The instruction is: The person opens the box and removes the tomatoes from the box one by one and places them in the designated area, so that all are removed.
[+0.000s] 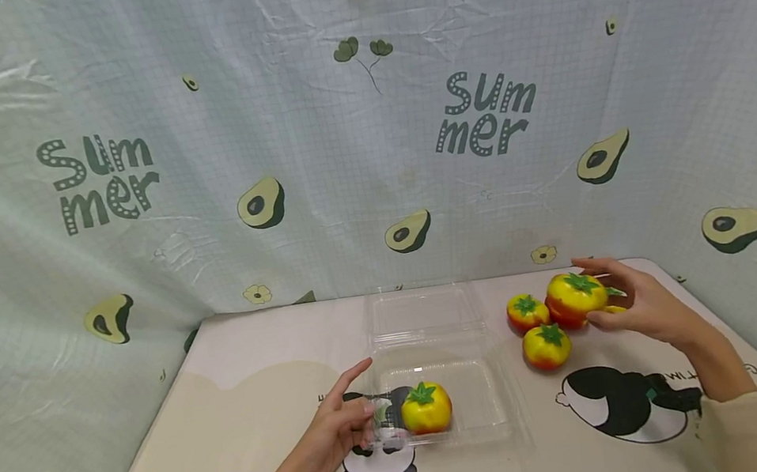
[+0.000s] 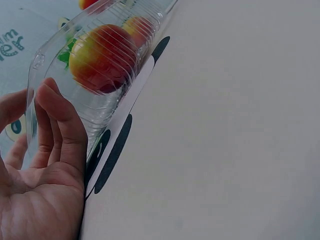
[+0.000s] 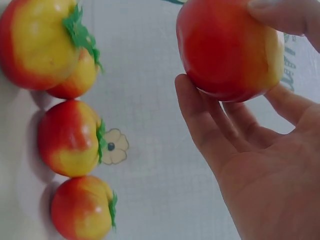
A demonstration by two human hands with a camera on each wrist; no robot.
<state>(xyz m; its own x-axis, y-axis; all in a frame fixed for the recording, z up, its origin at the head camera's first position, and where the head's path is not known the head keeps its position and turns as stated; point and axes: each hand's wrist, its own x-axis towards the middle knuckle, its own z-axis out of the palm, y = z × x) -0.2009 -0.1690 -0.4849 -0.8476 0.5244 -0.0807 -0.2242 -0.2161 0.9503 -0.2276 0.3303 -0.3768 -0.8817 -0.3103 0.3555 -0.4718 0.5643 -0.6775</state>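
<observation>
A clear plastic box (image 1: 475,403) with its lid (image 1: 424,311) folded back lies on the table. One red-and-yellow tomato (image 1: 427,408) with green leaves sits in its left part. My left hand (image 1: 335,430) holds the box at its left side, the thumb and fingers about the rim, as the left wrist view shows (image 2: 50,150). At the back right my right hand (image 1: 639,305) holds another tomato (image 3: 227,50) between thumb and fingers, raised over the group. Several more tomatoes stand close together there, among them a front one (image 1: 546,347) and a left one (image 1: 527,313).
The tablecloth (image 1: 234,446) carries printed animal figures, a panda (image 1: 379,467) partly under the box and a black-and-white one (image 1: 623,403) at the right. Behind the table hangs a pale curtain (image 1: 322,132) with avocado prints, and it encloses both sides.
</observation>
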